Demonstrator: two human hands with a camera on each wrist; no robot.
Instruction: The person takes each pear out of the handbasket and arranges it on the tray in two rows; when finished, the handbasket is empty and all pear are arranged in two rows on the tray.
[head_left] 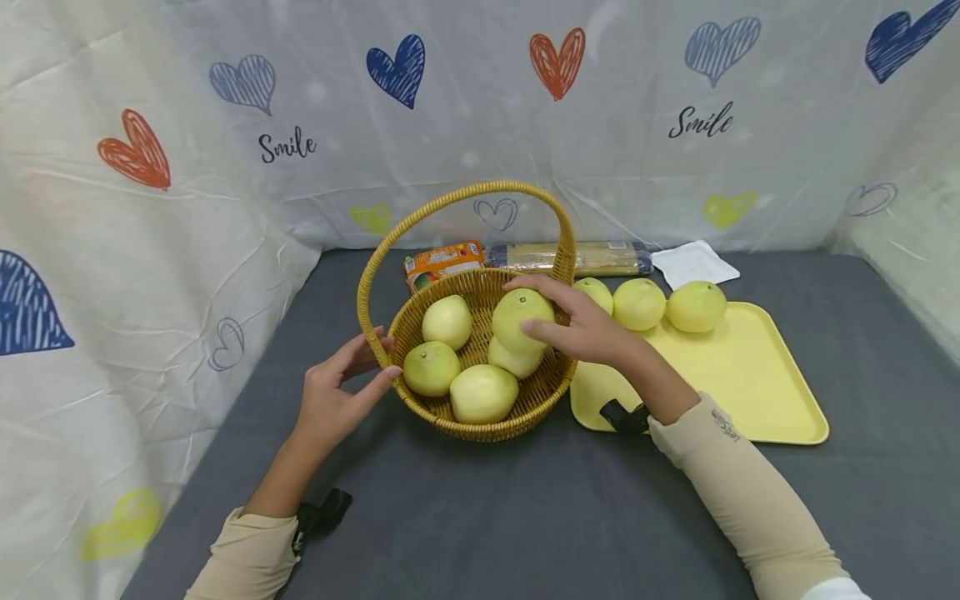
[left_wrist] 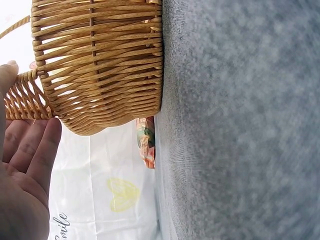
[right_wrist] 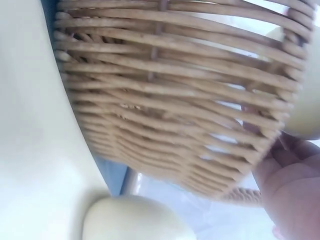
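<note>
A woven wicker basket (head_left: pixel 465 429) with a tall arched handle (head_left: pixel 457 197) stands on the cloth, with several round pale green fruits (head_left: pixel 483 394) in it. My left hand (head_left: pixel 337 392) pinches the foot of the handle at the basket's left side, thumb in front and fingers behind. My right hand (head_left: pixel 581 321) grips another pale green fruit (head_left: pixel 519 315) just inside the right rim, above a fruit lying in the basket. In the right wrist view the held fruit (right_wrist: pixel 307 90) shows partly behind the wicker wall. Three more fruits (head_left: pixel 696 306) sit along the back of a yellow tray (head_left: pixel 738 367).
Behind the basket lie an orange packet (head_left: pixel 444 260), a long clear-wrapped pack (head_left: pixel 607 258) and a white folded cloth or tissue (head_left: pixel 695 263). The tray stands close to the basket's right side, under my right forearm. A heart-printed curtain (head_left: pixel 480 108) hangs behind the grey tabletop (head_left: pixel 480 517).
</note>
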